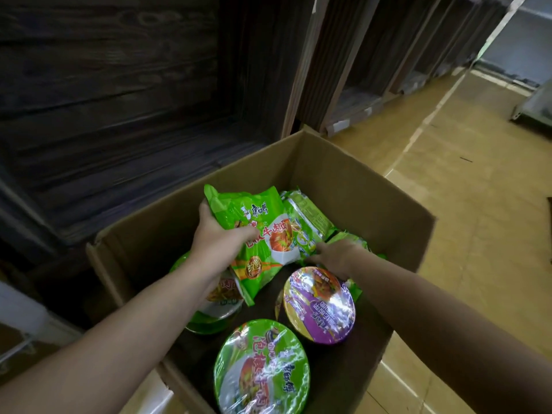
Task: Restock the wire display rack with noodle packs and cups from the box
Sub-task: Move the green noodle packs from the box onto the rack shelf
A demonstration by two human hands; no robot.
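I have both arms stretched forward and down into the open box, which sits on the tan floor against dark wood shelving.

My left forearm runs in from the lower left, with the wrist bent slightly inward. The left hand grips a green pack by its left edge. The thumb lies across the printed front and the fingers wrap behind it, their tips showing at the upper corner. The pack is tilted and raised above the rest of the stock, its lower end hanging over a cup.

My right arm comes in from the lower right, nearly straight. The right hand is seen from the back, palm down, with its fingers reaching left onto a second pack lying in the far part of the box. The fingertips touch the wrapper, but I cannot tell whether they have closed on it, since the hand hides its own underside. More green wrapper shows just beyond the knuckles.

Three cups are in the near half of the box. A purple cup sits just below the right wrist. A green cup is nearest me. A third cup, also green, is partly hidden under my left forearm and the held pack.
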